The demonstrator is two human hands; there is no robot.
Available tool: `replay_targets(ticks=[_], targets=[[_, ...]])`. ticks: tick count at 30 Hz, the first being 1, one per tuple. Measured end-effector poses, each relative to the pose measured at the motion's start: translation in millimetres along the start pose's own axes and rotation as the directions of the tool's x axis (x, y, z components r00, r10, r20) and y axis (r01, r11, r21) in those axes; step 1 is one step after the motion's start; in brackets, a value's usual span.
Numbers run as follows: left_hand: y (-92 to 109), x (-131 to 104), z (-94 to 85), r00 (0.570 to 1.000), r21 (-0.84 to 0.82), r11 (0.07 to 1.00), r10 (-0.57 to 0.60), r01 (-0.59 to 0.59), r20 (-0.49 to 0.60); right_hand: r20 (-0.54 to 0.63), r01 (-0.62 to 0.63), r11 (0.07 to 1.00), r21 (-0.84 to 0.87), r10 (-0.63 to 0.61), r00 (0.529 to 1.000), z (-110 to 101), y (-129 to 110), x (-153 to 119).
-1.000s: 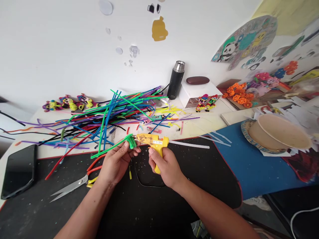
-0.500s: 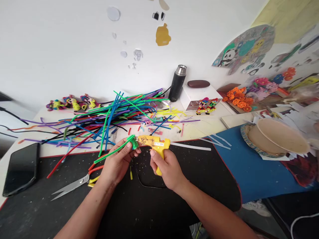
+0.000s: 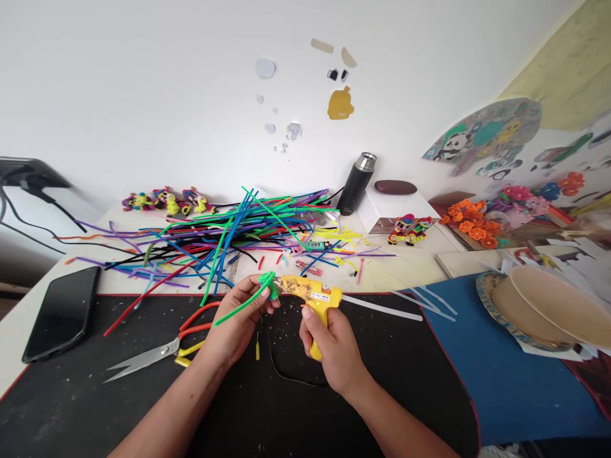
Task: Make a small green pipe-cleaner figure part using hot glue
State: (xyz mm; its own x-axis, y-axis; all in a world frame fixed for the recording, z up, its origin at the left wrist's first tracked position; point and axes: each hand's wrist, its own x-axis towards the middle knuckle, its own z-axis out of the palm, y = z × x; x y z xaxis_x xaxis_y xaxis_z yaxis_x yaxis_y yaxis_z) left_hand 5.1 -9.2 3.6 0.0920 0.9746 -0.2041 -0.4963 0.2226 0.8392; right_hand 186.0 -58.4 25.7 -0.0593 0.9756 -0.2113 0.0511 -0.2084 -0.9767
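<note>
Pinched in my left hand (image 3: 245, 315) is a green pipe cleaner (image 3: 243, 305), bunched into a small folded shape at one end, with a loose tail pointing down and left. My right hand (image 3: 337, 346) grips a yellow hot glue gun (image 3: 305, 289) by its handle, thumb on the near side. The gun's nozzle points left and meets or nearly meets the green bunch; contact is hard to tell. A whitish glue stick (image 3: 382, 307) juts from the gun's back. Scissors (image 3: 162, 350) with red and yellow handles lie left of my left hand.
A pile of coloured pipe cleaners (image 3: 238, 229) spreads behind my hands. A phone (image 3: 62, 315) lies at the left on the black mat (image 3: 143, 413). Further back are a black thermos (image 3: 357, 184), a white box (image 3: 377, 213) and small figures (image 3: 169, 202). Bowls (image 3: 525, 318) stand at the right.
The view has shifted, so everything sits lower and further right. The green tail has swung to hang in front of my left fingers. Both hands keep their holds.
</note>
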Motion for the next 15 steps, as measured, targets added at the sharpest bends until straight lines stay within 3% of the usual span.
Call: replay_targets(ticks=[15], targets=[[-0.9, 2.2, -0.2, 1.000, -0.015, 1.000, 0.025, -0.025, -0.012, -0.010, -0.004, 1.000, -0.024, 0.004, 1.000, 0.2, 2.2, -0.9]])
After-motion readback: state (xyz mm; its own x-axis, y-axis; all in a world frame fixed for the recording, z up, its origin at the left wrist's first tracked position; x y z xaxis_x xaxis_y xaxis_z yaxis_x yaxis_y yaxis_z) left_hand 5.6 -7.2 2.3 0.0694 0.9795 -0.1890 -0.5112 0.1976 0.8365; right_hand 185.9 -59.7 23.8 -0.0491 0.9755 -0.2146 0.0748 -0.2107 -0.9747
